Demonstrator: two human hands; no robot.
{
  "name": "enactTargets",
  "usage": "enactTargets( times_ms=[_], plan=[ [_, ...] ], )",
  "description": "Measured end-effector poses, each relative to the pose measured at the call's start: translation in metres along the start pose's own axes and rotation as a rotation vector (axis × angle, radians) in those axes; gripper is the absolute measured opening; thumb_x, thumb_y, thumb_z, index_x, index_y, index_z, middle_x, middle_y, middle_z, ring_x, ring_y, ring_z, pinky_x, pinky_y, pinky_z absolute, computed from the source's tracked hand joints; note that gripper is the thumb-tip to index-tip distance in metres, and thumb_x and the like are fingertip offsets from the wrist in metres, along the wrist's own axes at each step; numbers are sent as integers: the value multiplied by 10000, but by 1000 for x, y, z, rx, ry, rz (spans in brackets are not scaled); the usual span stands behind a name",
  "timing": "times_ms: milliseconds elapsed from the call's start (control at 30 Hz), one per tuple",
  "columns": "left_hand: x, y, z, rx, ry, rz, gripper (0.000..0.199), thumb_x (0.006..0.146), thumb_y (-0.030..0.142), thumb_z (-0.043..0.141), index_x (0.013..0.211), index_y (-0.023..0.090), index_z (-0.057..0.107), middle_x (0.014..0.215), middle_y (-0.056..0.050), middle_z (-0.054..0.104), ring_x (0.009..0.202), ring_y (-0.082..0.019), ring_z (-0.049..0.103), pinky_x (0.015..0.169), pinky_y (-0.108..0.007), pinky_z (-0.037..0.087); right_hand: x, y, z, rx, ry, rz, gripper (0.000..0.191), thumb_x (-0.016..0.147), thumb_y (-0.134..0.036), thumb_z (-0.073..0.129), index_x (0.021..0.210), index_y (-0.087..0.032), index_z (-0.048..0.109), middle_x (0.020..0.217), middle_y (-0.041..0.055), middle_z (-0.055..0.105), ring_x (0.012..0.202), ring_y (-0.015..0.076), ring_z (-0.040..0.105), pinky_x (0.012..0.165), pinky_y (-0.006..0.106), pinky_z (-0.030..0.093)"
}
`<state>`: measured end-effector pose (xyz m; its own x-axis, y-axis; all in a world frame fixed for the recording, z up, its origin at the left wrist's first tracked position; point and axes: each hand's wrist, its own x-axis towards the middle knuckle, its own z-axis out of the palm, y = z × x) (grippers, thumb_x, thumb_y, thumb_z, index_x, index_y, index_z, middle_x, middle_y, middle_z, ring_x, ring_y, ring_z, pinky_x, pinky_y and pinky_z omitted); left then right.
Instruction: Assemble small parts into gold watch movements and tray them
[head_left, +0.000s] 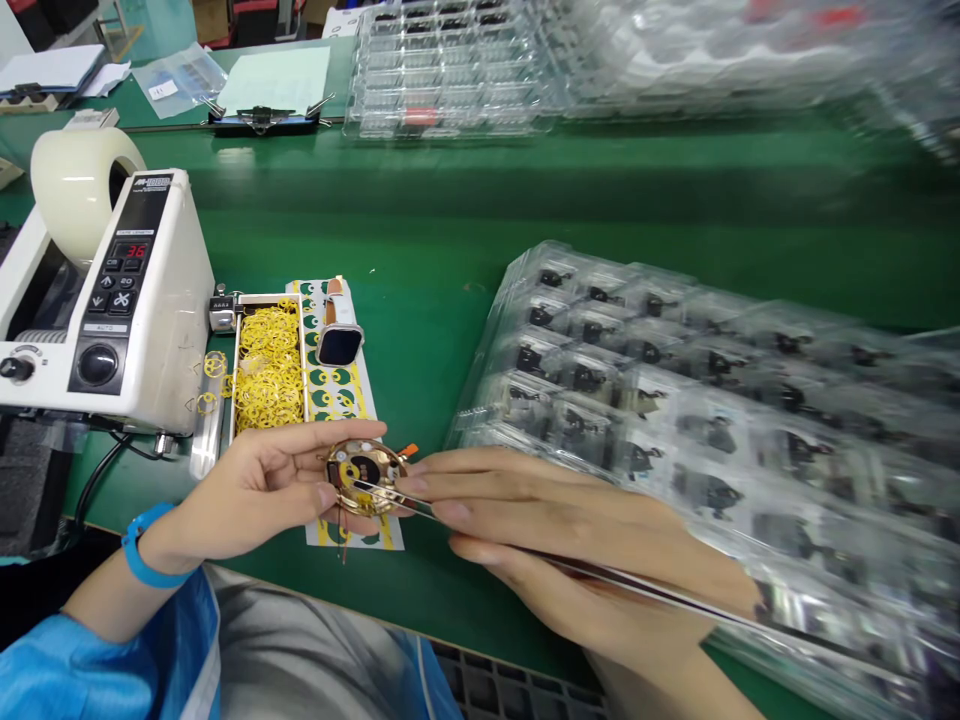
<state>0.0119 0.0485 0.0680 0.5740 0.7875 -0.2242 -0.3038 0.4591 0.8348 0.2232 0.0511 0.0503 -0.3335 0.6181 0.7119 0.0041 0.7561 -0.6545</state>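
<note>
Your left hand (259, 490) had that gold watch case (369, 468) pinched by its rim, right of and nearer you than the parts tray (304, 365); your right hand (555, 530) gripped tweezers (630, 583). Case looked light, stiff, kinda slick; rim seemed safest, thin wires (344, 540) fragile.
</note>
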Motion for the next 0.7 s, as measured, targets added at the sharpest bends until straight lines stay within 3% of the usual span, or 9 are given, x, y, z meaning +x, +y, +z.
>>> enactTargets(
  times_ms=[200,500,700],
  plan=[
    [1,1,2,-71,-40,29,367,879,68,626,1174,267,715,1073,-17,768,807,-109,744,771,-167,587,0,-2,-1,-18,-3,6,165,901,-101,618,1032,-156,702,894,100,783,874,183,748,793,296,644],
    [1,0,1,-102,-40,29,362,866,71,643,1173,250,717,1000,-31,784,821,-129,750,787,-193,595,1,-3,-1,-47,-15,8,155,916,-134,605,1028,-181,703,889,84,785,848,189,754,762,305,654],
    [0,-3,-2,-27,-21,13,377,869,135,660,1236,218,679,1082,-71,765,856,-178,752,800,-259,608,0,-1,-1,-52,-7,2,183,927,-154,599,1065,-204,707,882,66,788,816,185,757,740,302,657]
  ],
)
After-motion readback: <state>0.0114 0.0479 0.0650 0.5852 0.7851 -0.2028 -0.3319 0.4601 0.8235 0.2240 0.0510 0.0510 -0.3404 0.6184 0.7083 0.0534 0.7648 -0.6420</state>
